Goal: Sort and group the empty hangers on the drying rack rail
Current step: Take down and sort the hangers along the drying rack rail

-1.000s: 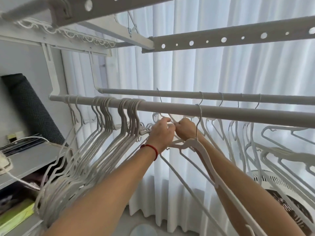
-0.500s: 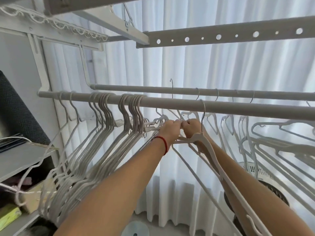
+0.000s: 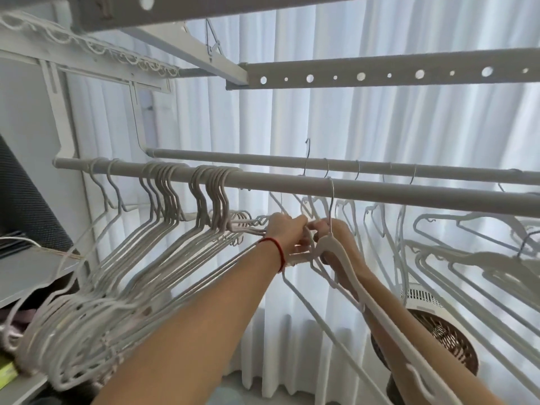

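Two grey rails cross the view, the near rail [image 3: 292, 187] in front and the far rail [image 3: 263, 159] behind. Several pale hangers [image 3: 163, 200] hang bunched on the near rail's left part. More white hangers [image 3: 455, 258] hang spread along the right. Just under the near rail, my left hand [image 3: 285, 233], red cord at the wrist, grips a thin white hanger [image 3: 304, 290] at its neck; its wire hook [image 3: 306, 154] sticks up above the far rail. My right hand [image 3: 336, 238] meets it, fingers curled on the same hanger's neck, behind a thick white hanger [image 3: 380, 311].
A perforated grey bar [image 3: 380, 73] and bracket run overhead. White curtains [image 3: 350, 127] fill the background. At lower right stands a round fan or basket [image 3: 438, 334]. On the left are a grey shelf [image 3: 29, 276] and a dark padded roll [image 3: 23, 200].
The view has drifted left and up. The thin hanger's hook, first level with the far rail, now stands clear above it. Both hands stay together on its neck.
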